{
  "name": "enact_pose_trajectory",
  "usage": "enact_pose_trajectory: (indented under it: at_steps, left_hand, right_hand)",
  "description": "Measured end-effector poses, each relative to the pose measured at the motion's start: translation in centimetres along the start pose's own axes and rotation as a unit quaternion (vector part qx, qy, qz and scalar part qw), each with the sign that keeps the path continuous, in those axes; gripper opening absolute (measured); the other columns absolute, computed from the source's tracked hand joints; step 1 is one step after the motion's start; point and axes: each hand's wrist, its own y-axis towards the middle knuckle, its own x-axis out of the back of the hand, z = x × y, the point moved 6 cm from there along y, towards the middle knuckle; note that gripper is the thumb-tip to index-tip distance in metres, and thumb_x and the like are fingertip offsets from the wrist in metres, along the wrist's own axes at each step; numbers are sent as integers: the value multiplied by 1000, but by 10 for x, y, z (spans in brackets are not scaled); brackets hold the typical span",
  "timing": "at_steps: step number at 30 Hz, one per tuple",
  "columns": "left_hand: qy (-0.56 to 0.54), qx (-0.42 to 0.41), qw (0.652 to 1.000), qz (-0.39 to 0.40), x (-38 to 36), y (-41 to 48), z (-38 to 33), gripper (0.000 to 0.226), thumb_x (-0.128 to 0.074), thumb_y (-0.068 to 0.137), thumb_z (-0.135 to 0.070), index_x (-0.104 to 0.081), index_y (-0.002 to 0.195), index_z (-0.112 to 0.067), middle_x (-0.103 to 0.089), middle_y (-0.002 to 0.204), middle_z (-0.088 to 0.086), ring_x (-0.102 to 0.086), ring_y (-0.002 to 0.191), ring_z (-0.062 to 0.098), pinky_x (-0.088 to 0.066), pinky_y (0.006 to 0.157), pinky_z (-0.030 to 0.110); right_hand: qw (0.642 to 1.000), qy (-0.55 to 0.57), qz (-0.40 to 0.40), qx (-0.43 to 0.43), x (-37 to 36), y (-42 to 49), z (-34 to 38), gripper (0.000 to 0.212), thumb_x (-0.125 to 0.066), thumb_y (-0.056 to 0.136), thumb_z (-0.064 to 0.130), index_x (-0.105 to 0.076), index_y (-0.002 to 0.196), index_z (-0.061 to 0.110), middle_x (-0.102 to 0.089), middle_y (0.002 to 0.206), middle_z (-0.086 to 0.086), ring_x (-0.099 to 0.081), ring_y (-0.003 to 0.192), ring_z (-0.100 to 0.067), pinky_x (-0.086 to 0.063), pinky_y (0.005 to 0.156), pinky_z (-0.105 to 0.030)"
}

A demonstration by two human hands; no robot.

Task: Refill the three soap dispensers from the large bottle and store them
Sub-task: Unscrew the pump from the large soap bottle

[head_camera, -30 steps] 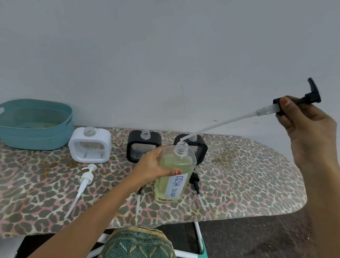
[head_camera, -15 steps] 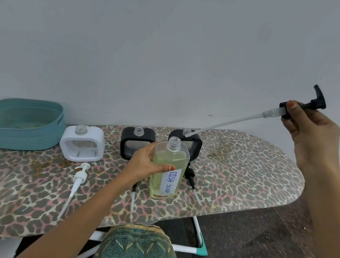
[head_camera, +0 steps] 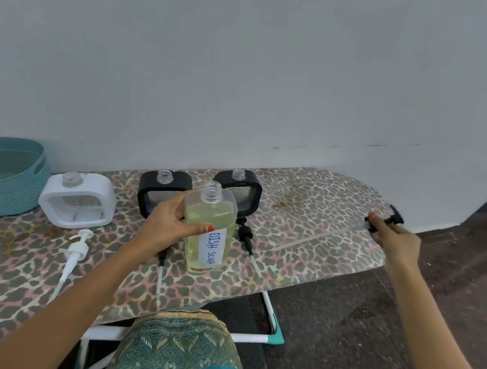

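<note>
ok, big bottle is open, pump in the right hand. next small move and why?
Probably let the right hand release the long black pump onto the leopard-print board; it blurs low over it. The left hand grips the clear "DISH SOAP" bottle, and all three dispensers stand uncapped.

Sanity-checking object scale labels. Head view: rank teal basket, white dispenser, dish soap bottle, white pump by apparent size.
1. teal basket, though cropped by the frame edge
2. white dispenser and dish soap bottle: look alike; bottle nearer, not ranked
3. white pump
</note>
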Motion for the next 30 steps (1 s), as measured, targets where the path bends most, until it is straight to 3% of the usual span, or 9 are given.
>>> enact_pose_trajectory:
  at_steps: [2,5,9,11,14,18,23,28,30]
  left_hand:
    - [5,1,1000,-2,0,0,0,85,-76,26,-73,-52,104,-46,-67,94,-30,-61,95,-9,-47,83,15]
    - [7,0,1000,1,-1,0,-1,76,-81,32,-56,-52,102,-45,-65,91,-36,-61,92,-11,-46,82,16]
    - [3,1,1000,-9,-1,1,1,61,-86,53,-25,-53,103,-39,-67,87,-32,-63,89,-10,-51,87,23]
    - [-1,1,1000,-7,-1,1,1,65,-87,47,-37,-54,103,-40,-68,90,-30,-63,91,-9,-53,81,18]
    - [-10,5,1000,-10,-1,1,2,66,-88,46,-37,-54,102,-41,-68,91,-29,-63,92,-7,-52,86,26]
    - [-22,5,1000,-13,-1,0,-1,86,-81,24,-67,-55,102,-40,-69,95,-27,-63,95,-4,-48,82,21]
    - [-27,5,1000,-9,-2,-1,-3,89,-79,22,-69,-55,102,-40,-68,96,-27,-63,97,-4,-48,82,20]
    - [-25,8,1000,-7,-2,-1,-2,89,-80,23,-67,-55,104,-39,-68,98,-27,-62,98,-3,-49,81,19]
    - [-19,9,1000,-5,-2,0,-1,86,-82,25,-61,-55,104,-39,-67,98,-28,-62,98,-3,-50,82,20]
  right_hand:
    - [999,-29,-6,-25,0,4,-22,33,-73,77,20,-65,97,-4,-61,48,3,-57,40,2,-49,56,-10]
    - [997,-56,-8,-53,-7,7,-46,32,-72,79,24,-65,94,-4,-57,58,-3,-54,55,-9,-46,68,-22]
    - [992,-88,-3,-85,-13,11,-67,31,-73,78,30,-64,78,0,-54,52,-4,-47,55,-11,-40,48,-15]
    - [990,-102,-4,-99,-13,13,-75,31,-74,76,30,-63,72,2,-53,38,2,-47,53,-12,-37,37,-12]
    - [989,-124,-16,-82,-14,12,-76,36,-75,76,26,-53,54,8,-50,42,-1,-47,45,-12,-28,27,-9]
    - [983,-177,-11,-41,-19,10,-71,46,-74,76,25,-42,45,13,-35,21,9,-43,31,-10,-28,27,-12]
    - [975,-217,-10,-39,-19,13,-76,46,-73,76,35,-46,49,10,-36,18,10,-46,39,-13,-32,30,-13]
    - [975,-221,-20,-28,-9,17,-80,46,-69,80,35,-61,53,-1,-51,36,0,-45,45,-13,-35,39,-6]
    - [976,-214,-24,-19,-5,14,-79,48,-69,80,36,-68,71,-12,-63,56,-21,-49,52,-18,-36,43,-13]
